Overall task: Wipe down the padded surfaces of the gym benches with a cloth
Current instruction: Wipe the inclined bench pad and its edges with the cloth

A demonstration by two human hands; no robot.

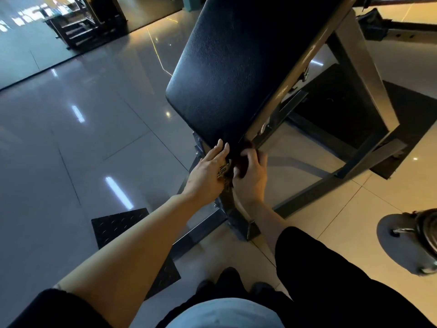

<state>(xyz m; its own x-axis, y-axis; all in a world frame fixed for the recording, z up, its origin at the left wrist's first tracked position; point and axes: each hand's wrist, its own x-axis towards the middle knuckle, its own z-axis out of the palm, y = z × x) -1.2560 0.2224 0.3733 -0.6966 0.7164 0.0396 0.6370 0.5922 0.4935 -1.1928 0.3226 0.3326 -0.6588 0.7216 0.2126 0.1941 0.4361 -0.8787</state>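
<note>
Cloth (241, 163), dark red and mostly hidden, sits bunched between the two hands at the near lower corner of the bench pad (238, 67). The right hand (251, 176) has its fingers curled round that bundle, gripping it against the pad's bottom edge. Just beside it, the left hand (208, 171) lies with fingers fairly straight, their tips touching the pad's lower edge; something small and pale with markings shows at its knuckles, too unclear to name. So the hands are close together, one clamped on the cloth, the other bracing. Beyond them the black padded surface slopes up and away, carried on a grey steel frame (364, 74) that runs out to the right of the hands. Past the left hand lies glossy tiled floor (78, 129). By my reading, the wipe is at the pad's lowest edge; the next move likely calls for carrying the cloth up over the broad face with steady pressure.
</note>
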